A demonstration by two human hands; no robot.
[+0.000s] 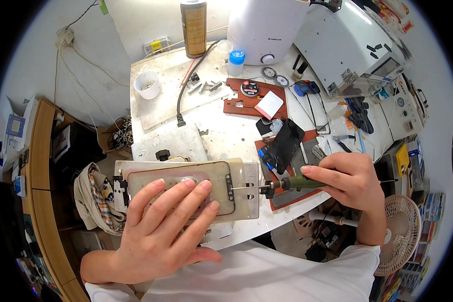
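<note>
My left hand (pixel 166 229) lies with its fingers spread over a phone-sized glass panel (pixel 217 189) with a dark rim. The panel rests on a flat plate fixture (pixel 251 206) near the table's front edge. My right hand (pixel 348 180) is closed around a green pen-shaped rotary tool (pixel 299 183). Its thin metal shaft points left, and the tip reaches the dark strip (pixel 229 186) at the panel's right end. Whether the tip touches the strip, I cannot tell. A black clamp part (pixel 120 184) sits at the fixture's left end.
Right of the fixture, a black phone screen (pixel 285 143) lies over a red-edged mat. Behind stand a brown spray can (pixel 194 30), a white cup (pixel 147 84), a blue-capped bottle (pixel 236 63) and a large white appliance (pixel 267 25). A fan (pixel 398 234) stands at the lower right.
</note>
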